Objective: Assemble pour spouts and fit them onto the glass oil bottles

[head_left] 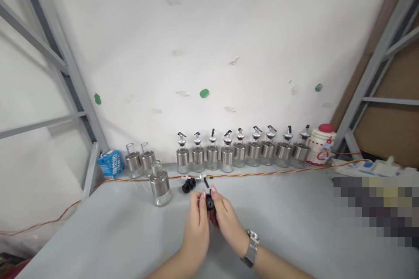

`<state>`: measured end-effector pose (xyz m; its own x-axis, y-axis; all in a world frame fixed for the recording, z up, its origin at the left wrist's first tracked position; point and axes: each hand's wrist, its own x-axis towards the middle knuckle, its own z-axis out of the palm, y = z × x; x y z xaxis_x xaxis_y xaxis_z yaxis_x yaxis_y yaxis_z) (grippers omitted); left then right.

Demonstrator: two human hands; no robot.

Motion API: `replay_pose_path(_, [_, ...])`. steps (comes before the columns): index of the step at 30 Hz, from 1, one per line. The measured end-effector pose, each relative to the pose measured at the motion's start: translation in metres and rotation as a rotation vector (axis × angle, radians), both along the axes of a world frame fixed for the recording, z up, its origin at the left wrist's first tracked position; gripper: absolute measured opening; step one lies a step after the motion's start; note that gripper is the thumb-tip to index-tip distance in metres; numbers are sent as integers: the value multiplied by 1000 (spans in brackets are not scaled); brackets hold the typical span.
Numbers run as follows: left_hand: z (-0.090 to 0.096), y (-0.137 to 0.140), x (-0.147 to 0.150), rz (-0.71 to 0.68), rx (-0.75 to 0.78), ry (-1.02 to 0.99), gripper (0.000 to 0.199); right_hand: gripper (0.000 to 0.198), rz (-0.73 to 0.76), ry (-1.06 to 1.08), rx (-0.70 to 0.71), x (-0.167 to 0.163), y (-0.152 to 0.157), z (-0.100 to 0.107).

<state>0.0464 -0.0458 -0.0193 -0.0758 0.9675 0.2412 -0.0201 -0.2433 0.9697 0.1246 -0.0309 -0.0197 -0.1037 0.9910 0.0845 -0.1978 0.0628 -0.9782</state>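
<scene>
Both hands, left (198, 214) and right (225, 214), pinch the black stopper (210, 203), probably light, rubbery, best gripped around its sides.

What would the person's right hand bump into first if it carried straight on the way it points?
Probably the loose silver-and-black pourer lying beyond the right hand and the black stopper it holds, though depth is hard to judge here.

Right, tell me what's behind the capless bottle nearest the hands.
Another capless bottle and the twisted cord. The front bottle hides a stretch of cord and part of the rear bottle's base.
</scene>
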Motion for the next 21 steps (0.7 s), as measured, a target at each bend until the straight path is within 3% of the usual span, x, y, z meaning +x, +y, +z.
replay_pose_path(6, [-2, -1, -5, 52, -9, 189, 25, 43, -59, -104, 57, -1, -2, -7])
replay_pose_path(11, [-6, 0, -5, 64, -27, 204, 26, 43, -140, -300, 178, 4, -2, -4])
replay_pose_path(14, [-6, 10, -5, -19, -151, 107, 27, 46, -86, -299, 98, 7, 8, -5])
replay_pose_path(17, [-3, 22, -8, -193, -328, -85, 27, 56, 68, -237, -32, 11, 19, -6])
replay_pose_path(21, [2, 30, -16, -292, -492, -309, 23, 64, 184, -166, -71, 14, 22, -4])
